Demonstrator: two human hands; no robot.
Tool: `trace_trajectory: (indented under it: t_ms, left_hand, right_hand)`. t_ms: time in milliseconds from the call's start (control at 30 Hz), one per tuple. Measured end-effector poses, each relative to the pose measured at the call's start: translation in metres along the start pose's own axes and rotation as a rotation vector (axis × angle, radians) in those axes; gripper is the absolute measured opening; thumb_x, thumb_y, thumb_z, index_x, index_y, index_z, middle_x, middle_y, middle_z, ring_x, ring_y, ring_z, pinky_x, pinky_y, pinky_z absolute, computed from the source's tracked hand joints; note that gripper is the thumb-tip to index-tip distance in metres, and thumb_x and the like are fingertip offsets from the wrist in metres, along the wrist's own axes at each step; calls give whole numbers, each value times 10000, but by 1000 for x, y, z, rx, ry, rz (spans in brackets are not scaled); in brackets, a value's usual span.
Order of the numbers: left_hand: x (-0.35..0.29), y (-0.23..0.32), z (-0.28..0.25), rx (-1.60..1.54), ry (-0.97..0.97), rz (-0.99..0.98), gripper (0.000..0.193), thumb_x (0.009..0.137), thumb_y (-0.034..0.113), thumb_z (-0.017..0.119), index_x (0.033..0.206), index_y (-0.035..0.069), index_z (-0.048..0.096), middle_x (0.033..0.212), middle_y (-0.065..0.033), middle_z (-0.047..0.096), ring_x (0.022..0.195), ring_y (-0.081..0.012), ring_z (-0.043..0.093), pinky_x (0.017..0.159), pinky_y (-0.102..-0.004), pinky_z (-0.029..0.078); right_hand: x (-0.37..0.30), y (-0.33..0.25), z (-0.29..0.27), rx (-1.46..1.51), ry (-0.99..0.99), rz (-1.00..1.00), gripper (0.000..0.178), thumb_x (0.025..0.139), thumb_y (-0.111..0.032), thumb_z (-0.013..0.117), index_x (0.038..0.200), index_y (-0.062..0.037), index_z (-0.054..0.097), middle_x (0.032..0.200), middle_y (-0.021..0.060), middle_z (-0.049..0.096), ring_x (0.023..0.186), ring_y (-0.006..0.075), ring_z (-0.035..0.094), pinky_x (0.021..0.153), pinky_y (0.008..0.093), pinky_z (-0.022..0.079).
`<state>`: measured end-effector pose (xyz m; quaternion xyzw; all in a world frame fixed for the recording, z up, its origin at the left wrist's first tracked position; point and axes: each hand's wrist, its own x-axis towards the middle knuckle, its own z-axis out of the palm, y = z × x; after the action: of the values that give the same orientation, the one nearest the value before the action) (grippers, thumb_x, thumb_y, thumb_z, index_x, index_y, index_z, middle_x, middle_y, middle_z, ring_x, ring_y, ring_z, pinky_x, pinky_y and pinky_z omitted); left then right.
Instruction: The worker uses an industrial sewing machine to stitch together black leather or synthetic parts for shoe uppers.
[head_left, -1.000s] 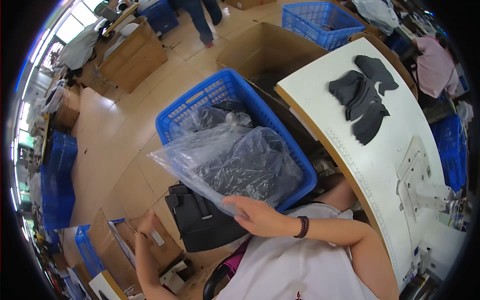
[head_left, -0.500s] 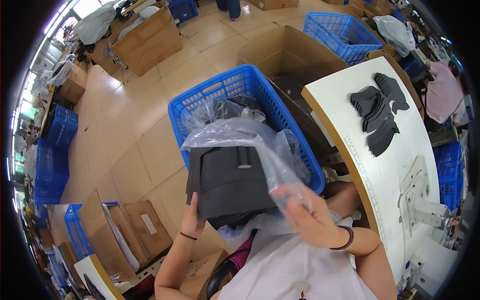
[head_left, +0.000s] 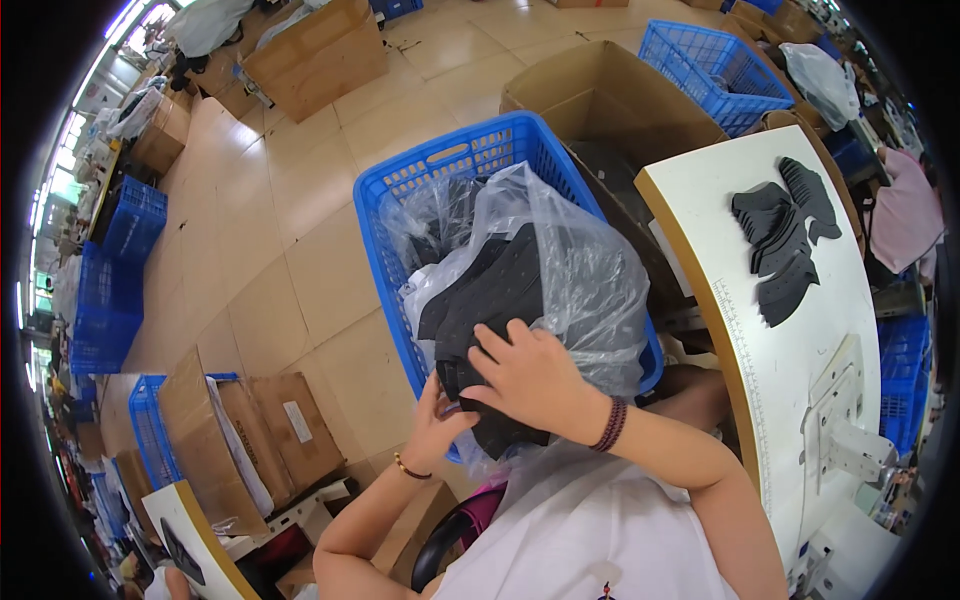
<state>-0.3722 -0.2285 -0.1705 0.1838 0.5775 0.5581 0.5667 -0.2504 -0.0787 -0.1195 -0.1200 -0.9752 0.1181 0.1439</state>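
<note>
A clear plastic bag (head_left: 595,290) lies over a blue plastic basket (head_left: 372,245) in front of me. Out of its mouth show curved, dark black cut pieces (head_left: 490,290), stacked and dotted with small marks. My left hand (head_left: 436,425) is closed at the near left edge of the stack, thumb and fingers around the ends of the pieces. Across the near part of the same stack lies my right hand (head_left: 535,380), its fingers spread over the top pieces. The undersides of the pieces are hidden.
On the right stands a white worktable (head_left: 720,240) with black ribbed pieces (head_left: 780,240) and a machine (head_left: 850,435). Open cardboard boxes (head_left: 600,95) stand beyond the basket and at lower left. Another blue basket (head_left: 710,80) is at far right, near a person in pink (head_left: 905,210).
The squarish black stack is out of sight; curved black pieces now show in the bag over the basket. My right hand has left the plastic and moved left onto them.
</note>
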Motion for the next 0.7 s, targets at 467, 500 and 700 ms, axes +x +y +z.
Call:
trace_trajectory:
  t_ms: [467, 500, 700]
  left_hand:
    - [-1, -31, 6, 911, -192, 640, 585, 648, 9, 525, 1229, 23, 458, 1201, -212, 454, 1242, -345, 318, 1051, -458, 214]
    - [-4, -38, 9, 713, -160, 548, 540, 678, 28, 526, 1215, 9, 465, 1189, -216, 462, 1211, -346, 363, 1031, -455, 254]
    - [10, -80, -12, -532, 98, 350, 333, 788, -94, 418, 1098, 1, 490, 1061, -75, 538, 859, -168, 556, 771, -283, 466]
  right_hand:
    - [23, 11, -8, 31, -203, -209, 753, 547, -534, 721, 1173, -156, 542, 1230, 59, 446, 1039, 259, 466, 908, 463, 319]
    - [21, 15, 3, 127, -176, -355, 753, 545, -576, 706, 1145, -144, 561, 1271, 70, 440, 1155, 285, 426, 1020, 524, 217]
    - [26, 4, 20, 13, -466, -300, 722, 533, -663, 653, 1044, -153, 605, 1208, 48, 511, 1215, 300, 382, 1008, 625, 153]
